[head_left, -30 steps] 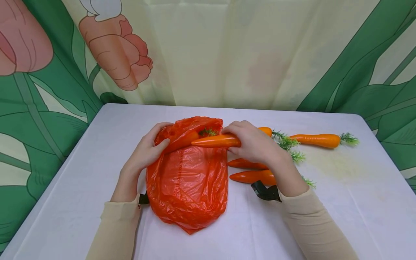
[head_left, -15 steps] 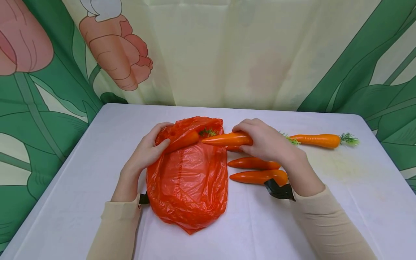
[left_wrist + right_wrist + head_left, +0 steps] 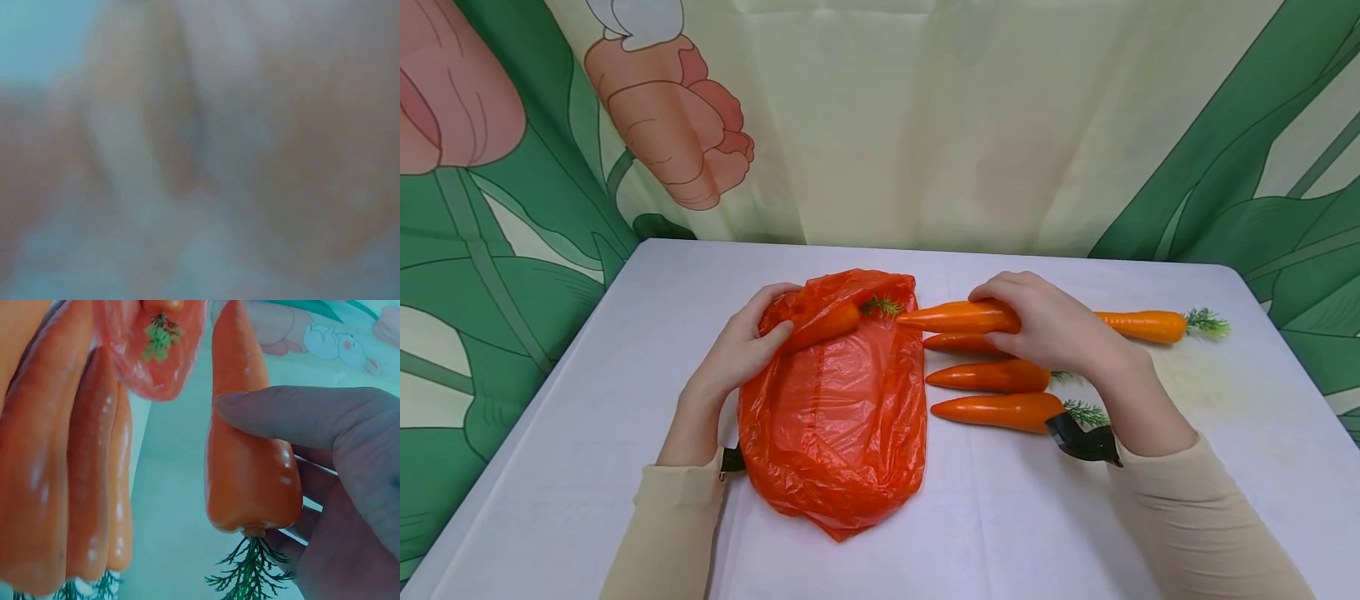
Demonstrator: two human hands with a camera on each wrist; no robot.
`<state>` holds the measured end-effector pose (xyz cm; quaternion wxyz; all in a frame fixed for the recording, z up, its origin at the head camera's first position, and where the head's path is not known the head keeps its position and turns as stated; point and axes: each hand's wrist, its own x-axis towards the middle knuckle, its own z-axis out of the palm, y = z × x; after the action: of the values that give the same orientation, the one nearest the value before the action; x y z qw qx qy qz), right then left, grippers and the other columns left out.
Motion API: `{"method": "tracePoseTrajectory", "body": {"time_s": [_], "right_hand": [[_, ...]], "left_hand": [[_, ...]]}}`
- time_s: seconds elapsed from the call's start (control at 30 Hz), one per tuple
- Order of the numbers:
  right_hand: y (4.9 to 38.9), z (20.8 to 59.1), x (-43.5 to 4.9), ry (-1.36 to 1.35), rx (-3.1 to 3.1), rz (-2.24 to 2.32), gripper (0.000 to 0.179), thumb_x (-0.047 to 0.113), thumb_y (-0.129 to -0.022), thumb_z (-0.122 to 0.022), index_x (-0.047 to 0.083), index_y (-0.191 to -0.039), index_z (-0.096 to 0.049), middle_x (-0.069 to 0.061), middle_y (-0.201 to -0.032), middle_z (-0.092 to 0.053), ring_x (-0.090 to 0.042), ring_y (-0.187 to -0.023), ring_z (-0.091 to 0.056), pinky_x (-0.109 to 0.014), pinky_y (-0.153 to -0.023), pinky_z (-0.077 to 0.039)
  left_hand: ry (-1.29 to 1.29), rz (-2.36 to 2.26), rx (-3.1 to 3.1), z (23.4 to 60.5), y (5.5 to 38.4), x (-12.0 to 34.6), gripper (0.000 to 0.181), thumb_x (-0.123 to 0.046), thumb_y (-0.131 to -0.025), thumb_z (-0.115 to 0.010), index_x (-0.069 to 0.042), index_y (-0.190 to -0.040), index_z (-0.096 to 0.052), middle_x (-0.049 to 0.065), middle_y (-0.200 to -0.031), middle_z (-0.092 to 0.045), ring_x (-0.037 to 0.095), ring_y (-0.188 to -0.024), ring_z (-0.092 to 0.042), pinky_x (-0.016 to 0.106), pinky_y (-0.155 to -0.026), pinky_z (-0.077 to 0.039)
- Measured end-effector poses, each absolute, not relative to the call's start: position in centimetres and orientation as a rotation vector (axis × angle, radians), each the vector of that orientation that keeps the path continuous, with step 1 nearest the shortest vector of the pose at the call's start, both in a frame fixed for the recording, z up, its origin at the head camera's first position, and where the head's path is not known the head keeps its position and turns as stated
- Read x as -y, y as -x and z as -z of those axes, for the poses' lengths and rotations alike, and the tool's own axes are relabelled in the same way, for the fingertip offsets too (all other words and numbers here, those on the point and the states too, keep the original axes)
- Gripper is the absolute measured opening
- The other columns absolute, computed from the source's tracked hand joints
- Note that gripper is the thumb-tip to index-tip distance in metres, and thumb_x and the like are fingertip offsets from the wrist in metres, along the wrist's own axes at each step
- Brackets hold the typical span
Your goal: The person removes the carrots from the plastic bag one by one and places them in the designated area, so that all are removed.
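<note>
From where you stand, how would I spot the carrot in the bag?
On the white table, find the red plastic bag. Near its far end lies a carrot, green leaves pointing right. Unlike the other visible carrots, it is partly covered by the bag's plastic.

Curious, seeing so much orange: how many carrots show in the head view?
6: one carrot partly inside the red bag, a held carrot in the right hand, three carrots beside the bag, and a rightmost carrot. The hand may hide more.
</note>
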<state>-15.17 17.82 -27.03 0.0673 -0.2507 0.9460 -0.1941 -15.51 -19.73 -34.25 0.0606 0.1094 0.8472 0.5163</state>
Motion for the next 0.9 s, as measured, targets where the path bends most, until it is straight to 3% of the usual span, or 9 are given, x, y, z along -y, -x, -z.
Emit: {"method": "tracePoseTrajectory", "body": {"time_s": [0.9], "right_hand": [[14.3, 27.4, -23.1, 0.722, -2.917, 0.611, 0.044, 0.004, -0.087, -0.076, 0.002, -0.129, -0.062, -0.017, -0.126, -0.06, -0.036, -0.115, -0.051, -0.058, -0.096, -0.045]], "left_hand": [[-0.342, -1.555, -2.575, 34.3, 15.6, 19.8, 0.047, -0.009, -0.102, -0.052, -0.018, -0.148, -0.044, 0.011, -0.14, -0.052, 0.031, -0.122, -0.052, 0.054, -0.1, -0.047]]}}
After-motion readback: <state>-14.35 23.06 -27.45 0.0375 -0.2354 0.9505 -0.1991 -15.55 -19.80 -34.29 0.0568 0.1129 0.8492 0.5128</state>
